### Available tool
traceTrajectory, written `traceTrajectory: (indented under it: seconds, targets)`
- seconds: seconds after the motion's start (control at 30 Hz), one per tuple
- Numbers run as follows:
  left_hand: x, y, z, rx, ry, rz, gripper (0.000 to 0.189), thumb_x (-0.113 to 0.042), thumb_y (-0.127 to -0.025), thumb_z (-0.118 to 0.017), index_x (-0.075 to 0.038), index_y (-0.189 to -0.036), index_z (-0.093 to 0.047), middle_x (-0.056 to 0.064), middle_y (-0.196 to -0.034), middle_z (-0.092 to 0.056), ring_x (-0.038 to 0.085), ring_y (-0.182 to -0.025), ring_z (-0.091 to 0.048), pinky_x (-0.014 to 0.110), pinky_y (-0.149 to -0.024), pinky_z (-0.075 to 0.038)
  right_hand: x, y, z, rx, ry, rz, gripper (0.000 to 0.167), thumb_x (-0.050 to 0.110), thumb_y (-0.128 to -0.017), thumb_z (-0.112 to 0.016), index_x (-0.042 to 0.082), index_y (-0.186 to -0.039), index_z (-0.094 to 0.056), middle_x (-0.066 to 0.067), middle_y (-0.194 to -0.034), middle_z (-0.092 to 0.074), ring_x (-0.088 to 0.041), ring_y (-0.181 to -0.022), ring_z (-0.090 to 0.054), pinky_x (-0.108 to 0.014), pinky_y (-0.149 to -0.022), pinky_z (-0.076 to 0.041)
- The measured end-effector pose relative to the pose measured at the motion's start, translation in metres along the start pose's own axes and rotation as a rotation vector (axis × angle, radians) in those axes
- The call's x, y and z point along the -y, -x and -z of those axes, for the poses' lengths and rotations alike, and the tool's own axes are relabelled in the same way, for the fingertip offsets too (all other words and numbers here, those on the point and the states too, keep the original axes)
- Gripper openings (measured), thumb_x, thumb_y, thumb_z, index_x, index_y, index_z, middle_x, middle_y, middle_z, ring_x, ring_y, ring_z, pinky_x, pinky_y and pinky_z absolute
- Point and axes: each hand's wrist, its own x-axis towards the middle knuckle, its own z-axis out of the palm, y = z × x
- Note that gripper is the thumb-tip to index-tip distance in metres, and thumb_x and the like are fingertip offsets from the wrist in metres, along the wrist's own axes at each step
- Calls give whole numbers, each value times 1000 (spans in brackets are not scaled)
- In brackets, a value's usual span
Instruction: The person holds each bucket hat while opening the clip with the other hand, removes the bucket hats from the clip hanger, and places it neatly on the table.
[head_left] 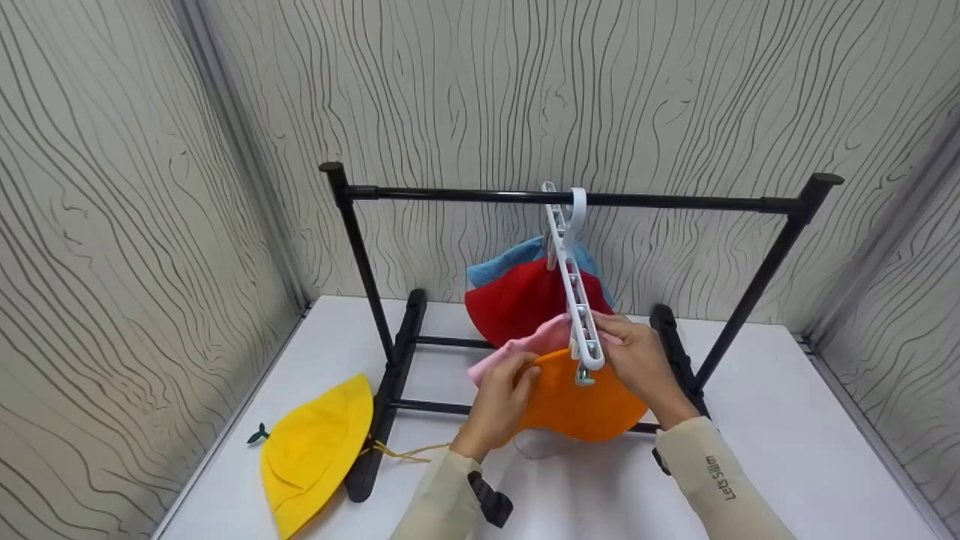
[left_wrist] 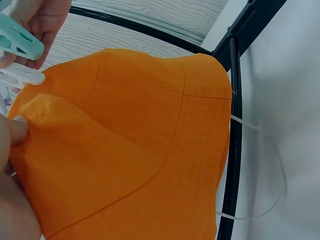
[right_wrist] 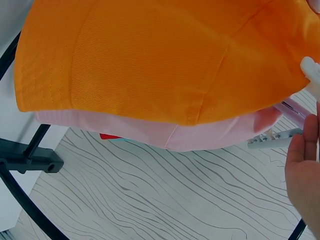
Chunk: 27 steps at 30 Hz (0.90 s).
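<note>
An orange hat [head_left: 581, 409] hangs by the front end of a white clip hanger [head_left: 576, 296]. With thumb and fingers, my left hand [head_left: 496, 397] pinches its upper left edge. My right hand [head_left: 641, 361] is on the hanger's right side; it appears to pinch a white clip [left_wrist: 27, 75] at the orange hat's top, though its fingertips are partly hidden. A pale green clip [left_wrist: 22, 40] sits beside that one. Directly behind the orange hat is a pink hat [head_left: 517, 346], and farther back hang a red hat [head_left: 510, 300] and a blue hat [head_left: 504, 264].
The hanger hooks over the top bar [head_left: 465, 196] of a black rack standing on a white table [head_left: 780, 420]. To the left lies a yellow hat [head_left: 315, 450] with a green sprout and cord, against the rack's foot [head_left: 375, 450]. Patterned walls enclose the back and sides.
</note>
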Motion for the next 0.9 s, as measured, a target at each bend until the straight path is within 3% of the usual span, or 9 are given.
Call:
traceTrajectory:
  seconds: [0.1, 0.2, 0.3, 0.43, 0.63, 0.9]
  targets:
    - [3, 0, -1, -20, -21, -32, 14, -14, -96, -56, -7, -105, -64, 4, -96, -64, 11, -88, -57, 21, -86, -53, 1, 0, 0, 0, -8, -9, 34, 15, -95, -61, 10, -128, -60, -10, -130, -62, -23, -116, -57, -37, -105, -44]
    - [3, 0, 0, -12, -6, -11, 14, -14, -96, -56, -8, -106, -64, 3, -97, -64, 11, -89, -57, 20, -87, -52, 1, 0, 0, 4, -2, -8, 34, 16, -95, -61, 10, -128, -59, -9, -131, -62, -23, -116, -57, -37, -104, -44]
    - [2, 1, 1, 12, 32, 38, 15, -16, -97, -56, -11, -108, -64, 1, -100, -63, 11, -92, -57, 21, -90, -52, -1, 0, 0, 8, 12, -13, 35, 17, -95, -61, 10, -128, -59, -9, -132, -61, -23, -116, -57, -25, -101, -46]
    - [3, 3, 2, 28, 54, 56, 16, -17, -97, -55, -11, -109, -63, 1, -102, -62, 11, -94, -57, 23, -91, -52, -1, 0, 0, 8, 26, -10, 34, 17, -95, -60, 10, -129, -59, -9, -132, -61, -24, -117, -57, -16, -98, -44]
    - [5, 5, 2, 19, 21, 24, 15, -16, -96, -56, -10, -108, -64, 2, -100, -64, 10, -91, -58, 21, -90, -52, 0, 0, 0, 10, 12, -1, 35, 16, -94, -61, 9, -128, -59, -10, -134, -60, -25, -124, -54, -35, -106, -41]
    - [9, 7, 3, -12, -31, -54, 12, -13, -95, -58, -7, -103, -65, 5, -94, -65, 10, -85, -57, 19, -83, -53, -1, 0, 1, 10, 16, 15, 36, 17, -94, -62, 8, -128, -59, -11, -135, -58, -29, -129, -51, -42, -110, -37]
